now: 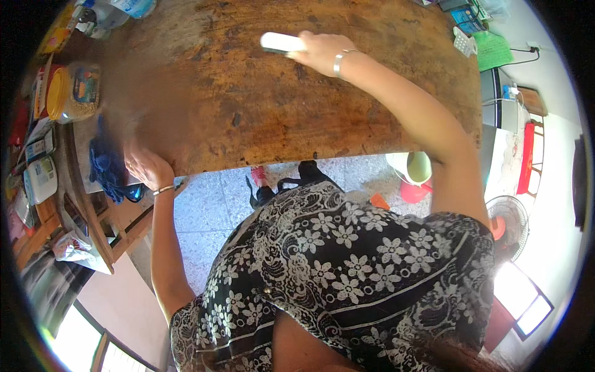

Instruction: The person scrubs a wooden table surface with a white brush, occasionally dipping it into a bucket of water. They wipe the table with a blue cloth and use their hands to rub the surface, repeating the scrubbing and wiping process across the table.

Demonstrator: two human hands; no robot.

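My right hand grips a white oblong object with a dark underside; it may be a brush, though its exact kind cannot be told. That hand is over the upper middle of the worn wooden tabletop. My left hand, somewhat blurred, lies at the table's near left corner with its fingers extended, holding nothing visible. Just left of it hangs a dark blue cloth over the edge. Farther up on the left stands a clear plastic jar with a yellow lid and grainy contents.
Bottles stand at the far left. A white perforated plastic piece and a green bag are at the far right. Below the table's right side are a pale bucket and a red container. A fan stands at right.
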